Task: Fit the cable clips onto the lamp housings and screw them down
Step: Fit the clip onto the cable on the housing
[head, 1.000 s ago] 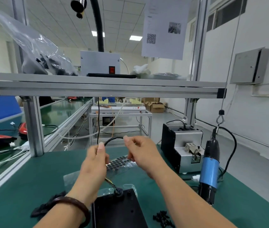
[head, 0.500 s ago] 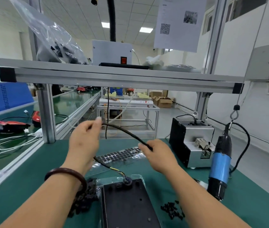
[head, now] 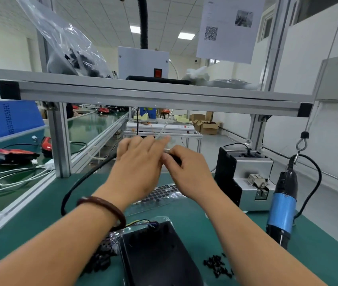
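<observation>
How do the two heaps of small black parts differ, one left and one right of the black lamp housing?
The left heap is clumped thick, while the right heap is spread thin, many pieces lying singly. The left heap lies against crinkled clear plastic; the right heap lies on bare green mat. Both are black and flank the lamp housing.

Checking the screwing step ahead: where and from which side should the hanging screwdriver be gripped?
Wrap the right hand round the blue barrel of the screwdriver, coming from its left. It hangs roughly upright, tip down, and its cord loops off to the right.
</observation>
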{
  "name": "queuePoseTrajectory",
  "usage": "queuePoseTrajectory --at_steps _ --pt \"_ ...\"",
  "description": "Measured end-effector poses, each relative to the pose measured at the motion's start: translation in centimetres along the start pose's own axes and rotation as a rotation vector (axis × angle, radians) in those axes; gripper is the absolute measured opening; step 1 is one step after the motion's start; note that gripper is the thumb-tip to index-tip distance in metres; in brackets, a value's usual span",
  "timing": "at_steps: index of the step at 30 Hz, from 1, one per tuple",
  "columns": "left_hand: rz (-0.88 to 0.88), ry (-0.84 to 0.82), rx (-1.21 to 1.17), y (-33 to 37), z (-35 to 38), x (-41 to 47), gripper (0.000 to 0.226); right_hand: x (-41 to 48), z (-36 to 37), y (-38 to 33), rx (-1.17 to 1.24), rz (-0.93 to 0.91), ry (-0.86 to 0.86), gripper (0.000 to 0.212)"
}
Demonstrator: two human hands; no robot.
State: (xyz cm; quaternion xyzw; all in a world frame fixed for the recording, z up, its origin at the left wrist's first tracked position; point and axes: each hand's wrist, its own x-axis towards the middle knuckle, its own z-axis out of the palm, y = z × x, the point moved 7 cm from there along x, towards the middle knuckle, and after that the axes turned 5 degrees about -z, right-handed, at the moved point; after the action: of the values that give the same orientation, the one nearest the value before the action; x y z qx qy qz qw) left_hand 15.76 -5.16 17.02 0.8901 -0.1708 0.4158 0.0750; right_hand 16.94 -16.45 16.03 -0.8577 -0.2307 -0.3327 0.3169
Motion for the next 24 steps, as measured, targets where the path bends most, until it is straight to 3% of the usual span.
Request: queuePoseTrajectory --at_steps 5,9,14,24 --pt "-0.014 0.083 0.020 -3.7 -2.7 3.0 0.054 -2.1 -1.0 3.7 0.218 0.211 -0.067 0.044" --pt "0.093 0.120 0.071 -3.7 -3.5 3.0 0.050 -2.9 -2.4 4.4 0.311 0.239 0.101 0.064" --pt "0.145 0.085 0.063 -4.1 -3.4 2.0 0.053 -2.8 -7.7 5.7 0.161 0.231 0.317 0.046" --pt "0.279 0.133 0.087 -3.0 -3.5 1.5 0.043 -4.5 -11.1 7.4 0.081 0.222 0.282 0.037"
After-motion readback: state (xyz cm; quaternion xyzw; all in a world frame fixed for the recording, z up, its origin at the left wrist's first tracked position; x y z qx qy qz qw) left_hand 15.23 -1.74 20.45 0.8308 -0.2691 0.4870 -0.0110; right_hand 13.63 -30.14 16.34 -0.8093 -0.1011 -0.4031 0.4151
